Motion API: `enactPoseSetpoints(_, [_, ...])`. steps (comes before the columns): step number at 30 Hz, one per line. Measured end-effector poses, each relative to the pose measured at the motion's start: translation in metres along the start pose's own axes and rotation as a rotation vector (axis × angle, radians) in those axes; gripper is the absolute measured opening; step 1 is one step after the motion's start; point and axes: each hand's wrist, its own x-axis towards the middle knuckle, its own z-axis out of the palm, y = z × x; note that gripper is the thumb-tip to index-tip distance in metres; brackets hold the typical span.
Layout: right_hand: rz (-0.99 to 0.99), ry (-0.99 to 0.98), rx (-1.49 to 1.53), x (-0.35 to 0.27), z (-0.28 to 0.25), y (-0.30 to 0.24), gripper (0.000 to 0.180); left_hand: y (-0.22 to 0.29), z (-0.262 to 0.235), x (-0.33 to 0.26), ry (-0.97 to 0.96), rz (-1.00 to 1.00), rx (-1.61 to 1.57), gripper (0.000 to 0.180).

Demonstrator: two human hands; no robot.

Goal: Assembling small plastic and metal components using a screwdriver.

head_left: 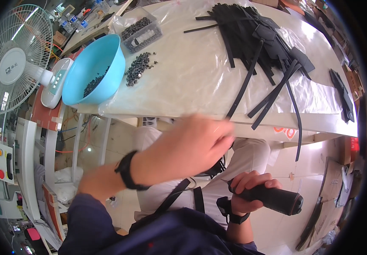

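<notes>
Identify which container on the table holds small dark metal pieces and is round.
The light blue plastic bowl at the table's left edge. The other container, a clear rectangular plastic tub behind it, is box-shaped.

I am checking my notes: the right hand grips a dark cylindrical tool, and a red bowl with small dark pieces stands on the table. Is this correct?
Not quite: the bowl is light blue, not red, as the head view shows. The right hand does grip the dark cylindrical tool, and the bowl stands on the table.

Bare plastic-covered table (192, 80) lies open between the loose dark screws (139, 68) and the black strap pile (255, 38). Blue bowl (92, 70) and clear tray (143, 29) block the left corner. 2 strap ends (272, 106) overhang the near edge.
</notes>
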Motion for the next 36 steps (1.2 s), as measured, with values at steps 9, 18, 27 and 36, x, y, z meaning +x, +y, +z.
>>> enactPoseSetpoints(9, [0.038,0.016,0.068,-0.008,0.004,-0.002,0.052,-0.022,0.014,0.237,0.315,0.029,0.461,0.017])
enactPoseSetpoints(18, [0.061,0.051,-0.01,-0.003,-0.002,-0.021,0.054,-0.014,0.015,0.214,0.393,0.146,0.406,0.012])
enactPoseSetpoints(27, [-0.027,-0.005,-0.009,-0.003,0.011,-0.045,0.052,-0.007,-0.014,0.032,-0.039,-0.173,-0.601,0.015])
enactPoseSetpoints(36, [-0.089,-0.047,0.036,0.005,0.05,-0.052,0.053,-0.044,0.058,-0.117,-0.03,-0.415,-1.257,0.024])
